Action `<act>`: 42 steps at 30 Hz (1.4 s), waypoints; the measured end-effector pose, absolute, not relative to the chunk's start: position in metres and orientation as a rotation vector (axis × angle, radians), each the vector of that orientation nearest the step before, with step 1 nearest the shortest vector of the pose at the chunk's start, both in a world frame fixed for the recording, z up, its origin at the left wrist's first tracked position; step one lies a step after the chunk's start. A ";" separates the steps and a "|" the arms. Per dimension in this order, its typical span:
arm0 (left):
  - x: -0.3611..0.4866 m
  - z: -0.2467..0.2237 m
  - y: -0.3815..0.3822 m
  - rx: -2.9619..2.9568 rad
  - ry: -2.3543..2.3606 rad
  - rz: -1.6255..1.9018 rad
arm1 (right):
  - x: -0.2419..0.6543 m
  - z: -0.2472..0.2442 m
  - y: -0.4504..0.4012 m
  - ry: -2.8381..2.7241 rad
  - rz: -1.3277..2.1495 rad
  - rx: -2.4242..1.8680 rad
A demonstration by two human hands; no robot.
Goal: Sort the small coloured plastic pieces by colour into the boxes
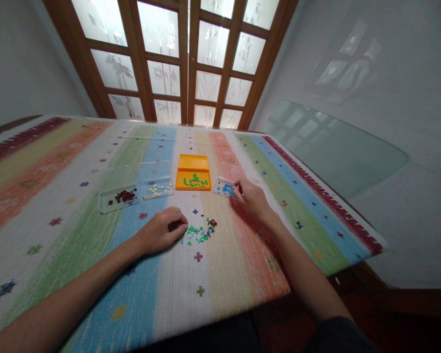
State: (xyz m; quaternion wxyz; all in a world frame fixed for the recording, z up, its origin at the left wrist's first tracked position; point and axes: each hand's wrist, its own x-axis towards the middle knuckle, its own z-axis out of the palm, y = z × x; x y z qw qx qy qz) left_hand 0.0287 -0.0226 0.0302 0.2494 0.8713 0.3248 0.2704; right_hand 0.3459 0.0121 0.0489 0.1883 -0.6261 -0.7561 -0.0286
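My left hand (165, 228) rests on the cloth with its fingers curled together at the left edge of a loose pile of green, blue and dark red pieces (199, 233). Whatever those fingertips hold is too small to make out. At the right edge of a clear box with blue pieces (226, 188), the fingers of my right hand (250, 196) are pinched together. Anything in that pinch is hidden. An open orange box (193, 162) with green pieces stands beyond the pile. Left of it are a clear box (158, 195) with pale yellow pieces and another (106, 207) with dark red ones.
A striped, patterned tablecloth (198, 304) covers the table, whose near edge lies just before my body. Clear lids stand or lie behind the clear boxes. Behind the table are wooden doors with glass panes (185, 73), and a white wall rises on the right.
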 end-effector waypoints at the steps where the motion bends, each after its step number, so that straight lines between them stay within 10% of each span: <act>1: 0.029 0.030 -0.022 2.374 0.883 0.742 | 0.344 0.048 0.012 -2.111 -0.094 -1.783; 42: 0.021 0.036 -0.020 2.399 0.704 0.585 | 0.299 0.050 -0.027 -2.596 0.610 -1.069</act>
